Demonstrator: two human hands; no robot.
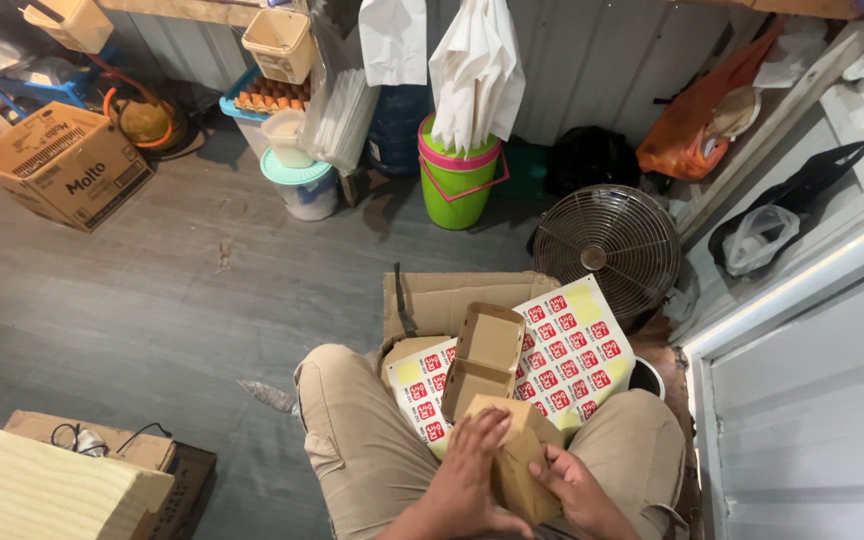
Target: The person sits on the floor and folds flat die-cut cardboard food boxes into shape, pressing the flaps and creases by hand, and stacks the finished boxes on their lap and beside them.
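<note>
The grey floor (152, 300) spreads around the seated person, with a round fan (607, 245) lying just beyond the knees and a green bucket (455, 185) further off by the wall. Across the lap rests a sticker sheet (572, 350), yellow with rows of red squares, laid over a brown cardboard carton (452, 295). On the sheet sits an open paper box (484, 360), its lid tipped up.

Closest to the camera, a folded brown paper box (520, 455) is held between both hands above the thighs. The left hand (467, 470) lies flat over its face, fingers spread wide; the right hand (577, 485) pinches its lower right edge, fingers curled close.

To handle this well, the left palm probably should keep the panel flat while the right works the edge, so the creases fold square and the thin card does not buckle.
</note>
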